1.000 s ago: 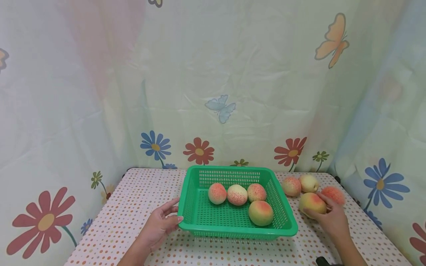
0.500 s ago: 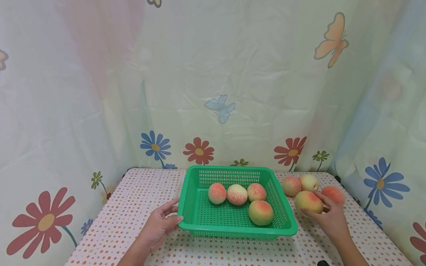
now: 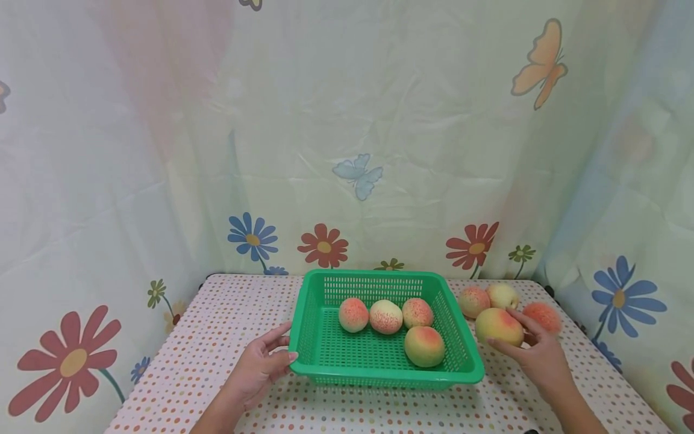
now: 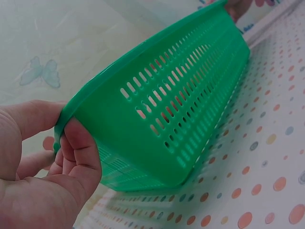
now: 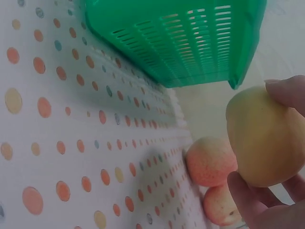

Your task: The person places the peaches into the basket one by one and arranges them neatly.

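My left hand (image 3: pixel 260 364) pinches the left rim of a green plastic basket (image 3: pixel 374 378) between thumb and fingers; the left wrist view shows the thumb and fingers on either side of the basket rim (image 4: pixel 95 81). Beside the basket's right side, my right hand (image 3: pixel 542 355) grips a yellow-green peach (image 3: pixel 497 327) with a red blush. In the right wrist view this peach (image 5: pixel 264 138) is held off the table. Inside the basket lie several peaches, among them a speckled pale one (image 3: pixel 386 317) and a large blushed one (image 3: pixel 425 346).
Right of the basket on the dotted tablecloth (image 3: pixel 217 313) lie a pinkish peach (image 3: pixel 474 301), a pale yellow fruit (image 3: pixel 502 295) and a red-orange peach (image 3: pixel 543 317). A flowered curtain (image 3: pixel 401 120) hangs behind the table.
My right hand has lifted the yellow-green peach and shifted it slightly left, toward the basket. My left hand and the basket have stayed in place.
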`<state>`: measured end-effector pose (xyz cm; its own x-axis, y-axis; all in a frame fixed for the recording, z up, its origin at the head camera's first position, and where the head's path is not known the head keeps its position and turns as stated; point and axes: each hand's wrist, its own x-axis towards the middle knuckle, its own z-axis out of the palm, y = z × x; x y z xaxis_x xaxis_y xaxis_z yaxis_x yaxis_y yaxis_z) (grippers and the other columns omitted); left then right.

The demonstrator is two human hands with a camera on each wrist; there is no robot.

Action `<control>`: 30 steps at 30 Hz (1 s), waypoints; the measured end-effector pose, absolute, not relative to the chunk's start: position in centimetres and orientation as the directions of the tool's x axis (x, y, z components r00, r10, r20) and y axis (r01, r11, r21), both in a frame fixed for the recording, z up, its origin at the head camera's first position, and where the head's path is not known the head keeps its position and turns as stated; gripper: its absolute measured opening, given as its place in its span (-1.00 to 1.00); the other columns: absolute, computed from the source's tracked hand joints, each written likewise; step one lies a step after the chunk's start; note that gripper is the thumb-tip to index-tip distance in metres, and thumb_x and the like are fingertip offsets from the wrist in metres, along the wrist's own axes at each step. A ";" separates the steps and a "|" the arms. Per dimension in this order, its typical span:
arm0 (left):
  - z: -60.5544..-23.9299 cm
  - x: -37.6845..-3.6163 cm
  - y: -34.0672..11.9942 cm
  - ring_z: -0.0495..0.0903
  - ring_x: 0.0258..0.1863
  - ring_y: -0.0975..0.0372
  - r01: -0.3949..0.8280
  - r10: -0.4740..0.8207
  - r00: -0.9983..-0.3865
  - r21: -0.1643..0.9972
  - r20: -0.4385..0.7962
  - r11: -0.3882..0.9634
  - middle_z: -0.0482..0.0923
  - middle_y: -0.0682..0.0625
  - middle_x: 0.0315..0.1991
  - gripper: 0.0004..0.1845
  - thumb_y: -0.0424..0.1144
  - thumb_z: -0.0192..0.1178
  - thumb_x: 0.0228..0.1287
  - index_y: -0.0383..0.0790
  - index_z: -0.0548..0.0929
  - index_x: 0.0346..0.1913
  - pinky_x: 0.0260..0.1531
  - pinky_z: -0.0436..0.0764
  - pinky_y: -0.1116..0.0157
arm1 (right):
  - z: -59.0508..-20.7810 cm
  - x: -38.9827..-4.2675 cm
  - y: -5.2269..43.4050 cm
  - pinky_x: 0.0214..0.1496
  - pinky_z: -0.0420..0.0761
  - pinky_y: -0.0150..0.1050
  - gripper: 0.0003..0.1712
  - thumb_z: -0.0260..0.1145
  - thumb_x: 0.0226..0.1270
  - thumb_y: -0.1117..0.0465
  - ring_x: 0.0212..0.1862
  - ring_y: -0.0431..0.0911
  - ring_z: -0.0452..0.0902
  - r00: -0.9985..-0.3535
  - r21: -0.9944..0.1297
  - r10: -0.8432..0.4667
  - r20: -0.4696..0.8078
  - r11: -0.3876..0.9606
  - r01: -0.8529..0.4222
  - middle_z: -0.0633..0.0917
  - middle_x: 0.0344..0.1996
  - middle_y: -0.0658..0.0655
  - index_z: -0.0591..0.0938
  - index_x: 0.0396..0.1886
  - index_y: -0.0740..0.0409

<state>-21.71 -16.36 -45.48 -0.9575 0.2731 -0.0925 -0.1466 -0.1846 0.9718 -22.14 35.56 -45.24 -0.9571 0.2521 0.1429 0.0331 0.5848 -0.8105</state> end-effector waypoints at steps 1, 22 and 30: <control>-45.5 -21.7 -16.4 0.66 -0.11 0.27 -0.145 0.275 -0.957 0.972 -0.091 -0.185 0.46 -0.15 0.12 -0.14 -0.44 0.32 0.31 -0.29 0.15 0.60 -0.20 0.72 0.40 | -45.1 -22.0 35.5 -0.28 0.62 -0.48 0.06 0.55 0.23 -0.05 -0.12 -0.51 0.39 -0.958 -0.812 0.249 0.143 0.582 0.030 0.38 0.41 0.42 0.25 0.59 0.22; -45.7 -22.0 -16.3 0.66 -0.14 0.30 -0.150 0.278 -0.956 0.970 -0.094 -0.190 0.46 -0.16 0.14 -0.14 -0.44 0.32 0.31 -0.29 0.14 0.60 -0.20 0.72 0.40 | -42.2 -20.6 34.5 -0.15 0.65 -0.54 -0.01 0.50 0.31 0.03 -0.09 -0.67 0.36 -0.974 -0.854 0.175 0.145 0.520 -0.034 0.43 0.18 -0.21 0.22 0.61 0.13; -45.6 -21.8 -16.3 0.66 -0.14 0.28 -0.149 0.263 -0.960 0.972 -0.098 -0.180 0.46 -0.18 0.14 -0.16 -0.47 0.28 0.32 -0.29 0.15 0.60 -0.20 0.73 0.40 | -41.5 -20.5 33.6 -0.13 0.67 -0.51 -0.08 0.49 0.33 0.08 -0.04 -0.64 0.40 -0.978 -0.867 0.118 0.172 0.490 -0.093 0.38 0.07 -0.49 0.26 0.59 0.07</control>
<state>-21.80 -16.27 -45.57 -0.9599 0.2627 -0.0983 -0.1488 -0.1796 0.9724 -20.51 33.64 -41.54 -0.9780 0.1180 0.1723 -0.0935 0.4903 -0.8665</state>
